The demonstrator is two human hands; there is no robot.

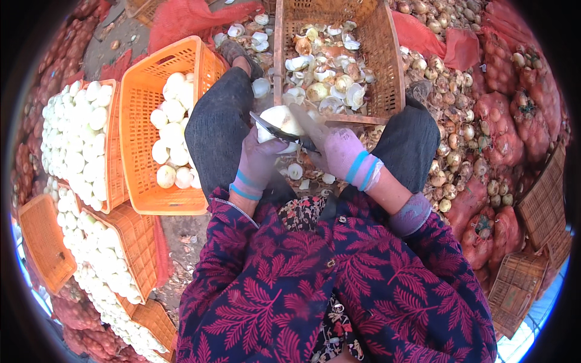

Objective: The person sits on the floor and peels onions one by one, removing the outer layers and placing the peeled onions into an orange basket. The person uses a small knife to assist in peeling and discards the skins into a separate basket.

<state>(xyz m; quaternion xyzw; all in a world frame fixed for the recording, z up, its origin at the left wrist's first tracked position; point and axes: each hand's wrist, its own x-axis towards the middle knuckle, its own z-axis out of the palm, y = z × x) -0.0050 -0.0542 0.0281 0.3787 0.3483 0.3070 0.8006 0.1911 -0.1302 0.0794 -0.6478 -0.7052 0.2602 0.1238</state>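
Note:
Between my knees, my left hand (260, 158) in a purple glove is closed round a white peeled onion (283, 118). My right hand (341, 149), gloved the same way, grips a knife (273, 129) by its dark handle. The blade lies across the near side of the onion, its tip pointing left. Motion smears the right fingers beside the onion. Just beyond my hands, an orange crate (399, 78) holds onion skins, peeled layers and an onion or two. On my left, another orange crate (138, 145) contains several peeled white onions (173, 112).
Crates heaped with peeled onions (77, 142) line the far left. Unpeeled onions (451, 121) lie piled to my right, with red mesh sacks (497, 118) behind them. Stacked crates (516, 290) stand at the lower right. Red netting (190, 21) lies at the upper left.

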